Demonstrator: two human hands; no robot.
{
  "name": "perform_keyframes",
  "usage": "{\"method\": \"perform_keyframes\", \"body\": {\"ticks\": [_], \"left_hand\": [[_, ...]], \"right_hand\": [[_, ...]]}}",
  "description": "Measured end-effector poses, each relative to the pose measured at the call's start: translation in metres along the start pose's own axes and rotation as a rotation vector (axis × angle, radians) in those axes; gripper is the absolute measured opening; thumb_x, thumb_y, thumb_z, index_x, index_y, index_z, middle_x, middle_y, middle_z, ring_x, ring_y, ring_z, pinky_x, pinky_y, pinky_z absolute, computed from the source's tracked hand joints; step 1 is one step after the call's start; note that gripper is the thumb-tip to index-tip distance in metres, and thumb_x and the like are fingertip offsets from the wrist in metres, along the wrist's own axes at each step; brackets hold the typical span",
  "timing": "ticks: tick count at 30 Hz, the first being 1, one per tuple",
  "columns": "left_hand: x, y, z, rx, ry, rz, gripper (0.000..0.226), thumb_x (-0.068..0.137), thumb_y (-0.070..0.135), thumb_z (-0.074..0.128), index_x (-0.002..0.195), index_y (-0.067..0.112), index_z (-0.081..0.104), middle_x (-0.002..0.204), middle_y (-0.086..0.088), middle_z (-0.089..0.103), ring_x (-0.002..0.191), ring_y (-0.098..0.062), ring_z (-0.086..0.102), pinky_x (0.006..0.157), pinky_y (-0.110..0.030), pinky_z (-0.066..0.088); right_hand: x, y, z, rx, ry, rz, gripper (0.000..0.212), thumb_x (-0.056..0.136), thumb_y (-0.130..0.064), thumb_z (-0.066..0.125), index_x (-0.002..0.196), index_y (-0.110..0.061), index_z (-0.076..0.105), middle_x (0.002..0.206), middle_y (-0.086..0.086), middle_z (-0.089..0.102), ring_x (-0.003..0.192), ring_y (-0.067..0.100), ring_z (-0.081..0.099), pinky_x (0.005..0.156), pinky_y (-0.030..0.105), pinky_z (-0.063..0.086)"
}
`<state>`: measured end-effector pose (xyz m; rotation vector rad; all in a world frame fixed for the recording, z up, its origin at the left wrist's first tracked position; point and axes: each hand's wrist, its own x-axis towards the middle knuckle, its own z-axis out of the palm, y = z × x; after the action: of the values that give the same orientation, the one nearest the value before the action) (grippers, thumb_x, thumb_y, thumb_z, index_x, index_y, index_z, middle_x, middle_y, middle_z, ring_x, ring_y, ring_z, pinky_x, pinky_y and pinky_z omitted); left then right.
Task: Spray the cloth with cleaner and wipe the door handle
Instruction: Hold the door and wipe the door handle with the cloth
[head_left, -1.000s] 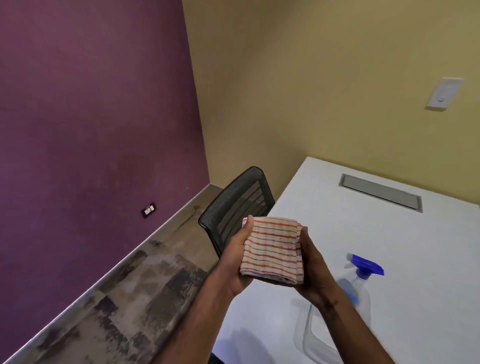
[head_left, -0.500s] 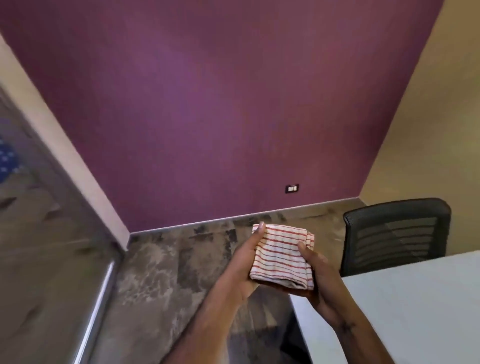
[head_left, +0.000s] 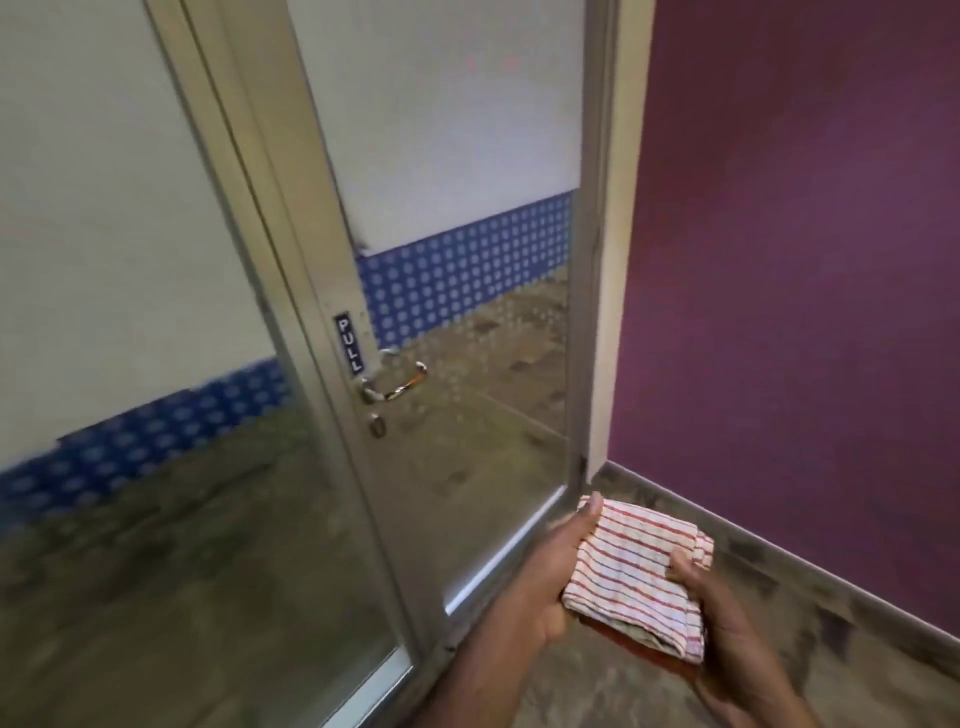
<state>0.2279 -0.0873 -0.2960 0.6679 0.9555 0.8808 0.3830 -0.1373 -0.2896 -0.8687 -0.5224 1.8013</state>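
Note:
A folded white cloth with red stripes lies between both my hands at the lower right. My left hand grips its left edge with the thumb on top. My right hand holds its right side from below, thumb pressed on the fabric. The metal lever door handle sits on a glass door's aluminium frame, up and to the left of the cloth and well apart from my hands. A small "PULL" label is just above it, a keyhole just below. The spray bottle is out of view.
The glass door stands in a metal frame with a glass panel to its left. A purple wall with a dark baseboard rises on the right. Mottled grey floor lies under my hands.
My view has swung left from the table, chair and spray bottle, past the purple wall, to the glass door. Both hands still hold the folded cloth the same way.

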Motion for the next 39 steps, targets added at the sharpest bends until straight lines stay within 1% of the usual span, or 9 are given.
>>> {"method": "perform_keyframes", "body": {"ticks": [5,7,8,10,17,22,27,30,39], "left_hand": [[-0.007,0.052,-0.089,-0.048,0.119,0.043,0.050,0.095,0.040,0.060,0.118,-0.003,0.069,0.115,-0.024,0.074,0.105,-0.036,0.073,0.093,-0.045,0.059],[-0.008,0.072,-0.112,-0.064,0.153,0.043,0.050,0.096,0.041,0.060,0.120,-0.002,0.069,0.116,-0.023,0.074,0.108,-0.037,0.072,0.093,-0.045,0.059],[-0.009,0.081,-0.120,-0.061,0.177,0.051,0.047,0.097,0.039,0.060,0.119,-0.002,0.069,0.115,-0.023,0.075,0.107,-0.037,0.072,0.092,-0.044,0.059],[-0.008,0.095,-0.133,-0.037,0.225,0.084,0.042,0.098,0.035,0.061,0.117,0.000,0.070,0.113,-0.022,0.075,0.108,-0.038,0.071,0.098,-0.047,0.056],[0.015,0.149,-0.154,0.166,0.315,0.227,0.037,0.097,0.038,0.063,0.112,0.006,0.074,0.107,-0.015,0.079,0.103,-0.031,0.074,0.097,-0.044,0.057],[0.029,0.219,-0.177,0.809,0.562,0.519,0.030,0.097,0.048,0.057,0.117,0.029,0.070,0.103,0.014,0.073,0.099,-0.004,0.070,0.089,-0.027,0.056],[0.026,0.324,-0.223,1.933,0.900,0.938,0.062,0.098,0.054,0.039,0.146,0.016,0.050,0.154,-0.009,0.047,0.142,-0.025,0.043,0.114,-0.043,0.034],[0.017,0.388,-0.237,2.460,0.921,0.962,0.069,0.098,0.056,0.030,0.152,0.016,0.041,0.162,-0.017,0.033,0.150,-0.034,0.029,0.119,-0.056,0.023],[0.018,0.465,-0.290,2.949,0.917,0.923,0.072,0.101,0.062,0.029,0.157,0.016,0.033,0.166,-0.018,0.020,0.154,-0.036,0.016,0.121,-0.060,0.021]], "right_hand": [[0.061,0.033,0.094,-0.013,-0.015,0.083,0.057,0.079,-0.033,0.072,0.120,0.003,0.057,0.125,0.027,0.061,0.062,0.024,0.075,0.049,0.033,0.060],[0.079,0.040,0.119,0.014,-0.049,0.117,0.059,0.075,-0.034,0.075,0.120,0.001,0.057,0.097,0.029,0.072,0.047,0.023,0.071,0.042,0.033,0.056],[0.084,0.038,0.130,0.039,-0.074,0.133,0.032,0.089,-0.026,0.061,0.109,0.000,0.059,0.072,0.024,0.074,0.044,0.023,0.069,0.037,0.031,0.053],[0.098,0.034,0.143,0.079,-0.090,0.170,0.030,0.101,-0.018,0.038,0.087,0.000,0.058,0.052,0.018,0.070,0.040,0.025,0.068,0.028,0.028,0.048],[0.157,0.034,0.169,0.137,-0.211,0.223,0.045,0.076,-0.026,0.063,0.108,0.004,0.061,0.092,0.031,0.073,0.072,0.044,0.073,0.048,0.046,0.059],[0.203,0.027,0.182,0.211,-0.220,0.246,0.055,0.066,-0.029,0.078,0.108,0.004,0.062,0.088,0.028,0.074,0.070,0.042,0.073,0.047,0.047,0.058],[0.247,0.044,0.181,0.254,-0.225,0.307,0.076,0.058,-0.024,0.087,0.125,-0.004,0.057,0.121,0.031,0.064,0.107,0.053,0.062,0.094,0.068,0.045],[0.267,0.055,0.188,0.340,-0.288,0.330,0.089,0.053,-0.018,0.091,0.132,-0.004,0.053,0.131,0.030,0.057,0.120,0.052,0.053,0.105,0.070,0.030],[0.313,0.080,0.240,0.318,-0.273,0.188,0.039,0.094,-0.027,0.048,0.128,-0.009,0.057,0.127,0.021,0.064,0.117,0.041,0.060,0.101,0.068,0.036]]}}
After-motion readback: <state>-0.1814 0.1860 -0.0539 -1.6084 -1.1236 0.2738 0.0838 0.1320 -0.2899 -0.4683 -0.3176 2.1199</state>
